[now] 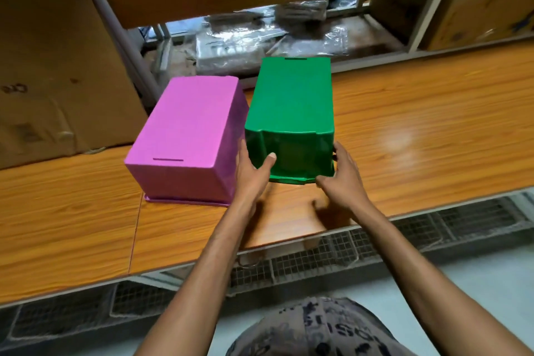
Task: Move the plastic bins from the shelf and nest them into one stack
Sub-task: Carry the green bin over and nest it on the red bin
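Closest to me is the grey printed fabric (318,332) at my chest, with both bare forearms reaching forward over it. My left hand (252,173) clasps the near left corner of the green rectangular plastic bin (291,101): the thumb presses on its near end wall, while the fingers run down its left side, hidden from me. My right hand (342,173) is curled round the near right corner, fingers on the right wall, thumb low at the rim. So both hands are clamped on this one bin.

It sits upside down on the glossy orange-brown wooden shelf board (419,124), flat base up and rim down, so I cannot see inside it. Just left of it stands the pink rectangular plastic bin (187,130), also inverted, rim flat on the board, its inside equally hidden. Whether the two walls touch I cannot tell.

Behind the green bin lie clear plastic-wrapped bundles (260,46). Far left of it, past the pink one, stands a large brown cardboard box (52,66). Below and nearer than the green bin, grey wire mesh (318,257) runs under the board's front edge.
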Demonstrator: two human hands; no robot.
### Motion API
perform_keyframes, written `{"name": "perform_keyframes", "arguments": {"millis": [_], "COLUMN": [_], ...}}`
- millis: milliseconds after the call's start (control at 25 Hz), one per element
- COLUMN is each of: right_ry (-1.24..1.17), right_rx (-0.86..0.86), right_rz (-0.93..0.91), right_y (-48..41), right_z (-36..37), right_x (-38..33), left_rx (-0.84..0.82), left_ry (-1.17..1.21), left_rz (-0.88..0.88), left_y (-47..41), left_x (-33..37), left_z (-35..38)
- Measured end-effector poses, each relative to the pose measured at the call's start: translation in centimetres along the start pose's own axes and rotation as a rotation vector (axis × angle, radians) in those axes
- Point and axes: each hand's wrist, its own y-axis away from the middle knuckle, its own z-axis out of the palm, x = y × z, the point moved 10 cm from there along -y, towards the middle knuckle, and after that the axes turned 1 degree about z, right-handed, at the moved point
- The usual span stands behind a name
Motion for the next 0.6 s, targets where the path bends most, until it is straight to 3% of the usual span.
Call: {"name": "perform_keyframes", "arguments": {"millis": [160, 400, 600], "right_ry": [-0.1, -0.227, -0.013], "right_rx": [0.093, 0.146, 0.224], "right_rz": [-0.029, -0.202, -0.332], "right_y": [-0.2, 0.0, -1.0], "right_z": [-2.8, -9.0, -12.7], "right_x": [-0.6, -7.0, -9.5], "left_rx": [0.017, -0.029, -0.058], "left_ry": [0.123, 0.365, 0.416], "left_rz": [0.146, 0.294, 0.363], "left_y": [0.0, -0.9, -1.7], "left_x": [3.0, 10.2, 14.1], "left_z": [-1.0, -3.0, -3.2]}}
